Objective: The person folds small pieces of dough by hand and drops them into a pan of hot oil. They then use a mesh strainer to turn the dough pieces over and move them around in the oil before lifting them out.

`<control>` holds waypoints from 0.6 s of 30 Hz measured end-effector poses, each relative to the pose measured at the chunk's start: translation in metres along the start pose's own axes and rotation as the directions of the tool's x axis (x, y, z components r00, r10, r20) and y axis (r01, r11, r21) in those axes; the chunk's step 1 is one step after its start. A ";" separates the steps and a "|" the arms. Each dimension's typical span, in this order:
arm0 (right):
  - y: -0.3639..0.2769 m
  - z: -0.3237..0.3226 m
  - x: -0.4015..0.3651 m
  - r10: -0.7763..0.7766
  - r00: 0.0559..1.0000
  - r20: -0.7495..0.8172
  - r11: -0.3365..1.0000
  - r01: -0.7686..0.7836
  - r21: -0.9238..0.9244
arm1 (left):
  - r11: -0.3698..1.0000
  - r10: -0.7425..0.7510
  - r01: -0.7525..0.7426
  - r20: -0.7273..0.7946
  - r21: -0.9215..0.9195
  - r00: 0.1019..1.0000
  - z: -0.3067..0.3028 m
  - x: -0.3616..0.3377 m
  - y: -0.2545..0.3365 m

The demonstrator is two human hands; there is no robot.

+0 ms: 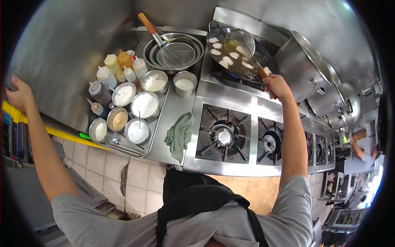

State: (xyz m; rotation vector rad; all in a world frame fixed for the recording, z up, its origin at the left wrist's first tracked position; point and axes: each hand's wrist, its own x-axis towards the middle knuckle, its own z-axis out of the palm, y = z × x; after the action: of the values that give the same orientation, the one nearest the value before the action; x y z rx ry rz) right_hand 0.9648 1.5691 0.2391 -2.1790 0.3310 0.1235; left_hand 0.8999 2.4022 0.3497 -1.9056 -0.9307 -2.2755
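Right hand: fingers wrapped tight on the wooden handle end of a round wire-mesh skimmer. The skimmer basket sits tilted over the far side of the wok. The wok is dark, round metal, on the rear burner, holding shiny oil with pale, lumpy dough pieces floating in it. One or two pieces are visible through the mesh.

Left hand: arm stretched out, fingers loosely spread and pressed against the brushed steel wall panel. It holds nothing.

Steel desk between the two:
- Rectangular metal tray with round steel cups of white powders, one tan paste and one creamy liquid.
- Plastic squeeze bottles clustered behind the tray: white, yellow and orange.
- Nested steel bowls at the back, with a second wood-handled mesh strainer lying in them.
- Crumpled grey-green cloth hanging over the desk's front edge.

Front burner has a black cast grate and is bare. Large cylindrical stock pots stand right of the wok. Another person stands far right, well apart.
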 end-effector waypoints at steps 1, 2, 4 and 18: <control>-0.002 0.003 -0.001 -0.007 1.000 0.021 1.000 0.007 0.023 | 1.000 -0.001 0.001 0.000 -0.001 1.000 0.002 0.000 -0.002; -0.004 0.005 -0.003 -0.015 0.999 0.042 0.999 0.013 0.046 | 1.000 0.009 -0.009 -0.001 0.006 1.000 0.004 0.001 -0.005; -0.005 0.009 -0.005 -0.021 0.998 0.051 0.998 0.019 0.053 | 1.000 0.018 -0.018 -0.003 0.014 1.000 0.004 0.001 -0.006; -0.004 0.003 -0.066 -0.094 0.995 0.013 0.992 0.095 -0.085 | 0.997 0.044 -0.042 -0.027 0.070 0.999 0.019 0.002 -0.025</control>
State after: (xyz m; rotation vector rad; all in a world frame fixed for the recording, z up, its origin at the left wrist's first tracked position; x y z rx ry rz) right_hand 0.9029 1.5867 0.2543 -2.2742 0.2199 0.0964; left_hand 0.9067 2.4327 0.3425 -1.8419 -0.9433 -2.2103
